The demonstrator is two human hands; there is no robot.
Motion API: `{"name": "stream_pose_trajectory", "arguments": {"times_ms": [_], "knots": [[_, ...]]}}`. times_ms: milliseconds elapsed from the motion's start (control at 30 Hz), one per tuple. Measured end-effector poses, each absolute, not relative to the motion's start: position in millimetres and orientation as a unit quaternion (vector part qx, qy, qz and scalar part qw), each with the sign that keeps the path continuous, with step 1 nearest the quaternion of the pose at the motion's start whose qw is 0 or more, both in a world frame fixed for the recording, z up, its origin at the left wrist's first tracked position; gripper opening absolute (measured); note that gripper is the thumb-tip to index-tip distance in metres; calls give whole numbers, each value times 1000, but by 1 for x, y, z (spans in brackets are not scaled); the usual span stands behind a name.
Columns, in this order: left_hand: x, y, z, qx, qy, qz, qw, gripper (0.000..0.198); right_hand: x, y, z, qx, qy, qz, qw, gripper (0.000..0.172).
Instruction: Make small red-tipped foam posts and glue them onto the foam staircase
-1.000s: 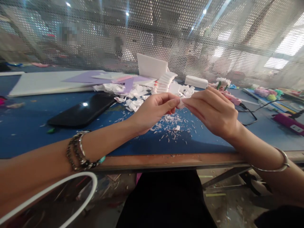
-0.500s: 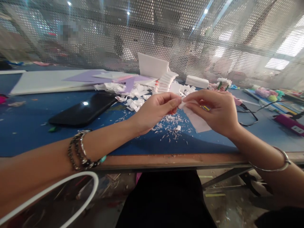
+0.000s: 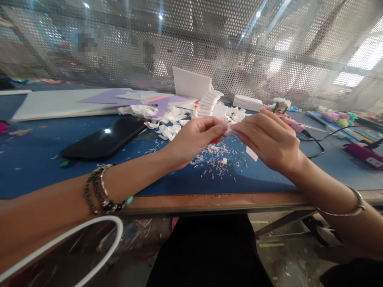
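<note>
Between my two hands, over the blue table, is a small piece of thin white paper (image 3: 229,130). My left hand (image 3: 201,138) pinches its left end between thumb and forefinger. The fingers of my right hand (image 3: 269,140) are closed on the other side of it and cover most of it. A flat white corner of paper (image 3: 251,154) shows below the right fingers. Fine white shreds (image 3: 216,153) and a little white scrap (image 3: 224,160) lie on the table under the hands.
Crumpled white paper pieces (image 3: 167,130) and a stack of folded white strips (image 3: 208,103) lie behind my hands. A black phone (image 3: 104,139) is at left, with white and purple sheets (image 3: 60,104) beyond. At right are a cable (image 3: 321,145) and a purple power strip (image 3: 363,155).
My right hand has turned and its fingers have closed further over the paper, so less of the hanging sheet shows. My left hand keeps its pinch in nearly the same place.
</note>
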State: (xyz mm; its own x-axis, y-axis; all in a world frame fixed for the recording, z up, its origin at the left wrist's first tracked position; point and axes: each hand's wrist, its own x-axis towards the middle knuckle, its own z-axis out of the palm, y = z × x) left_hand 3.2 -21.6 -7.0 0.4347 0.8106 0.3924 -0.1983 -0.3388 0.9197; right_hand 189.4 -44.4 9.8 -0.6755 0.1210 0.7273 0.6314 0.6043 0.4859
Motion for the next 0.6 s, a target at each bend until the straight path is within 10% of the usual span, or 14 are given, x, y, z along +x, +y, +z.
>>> {"name": "stream_pose_trajectory", "arguments": {"times_ms": [600], "knots": [[4, -24, -5, 627, 187, 481, 584, 12, 180, -48, 16, -282, -826, -94, 480, 5]]}}
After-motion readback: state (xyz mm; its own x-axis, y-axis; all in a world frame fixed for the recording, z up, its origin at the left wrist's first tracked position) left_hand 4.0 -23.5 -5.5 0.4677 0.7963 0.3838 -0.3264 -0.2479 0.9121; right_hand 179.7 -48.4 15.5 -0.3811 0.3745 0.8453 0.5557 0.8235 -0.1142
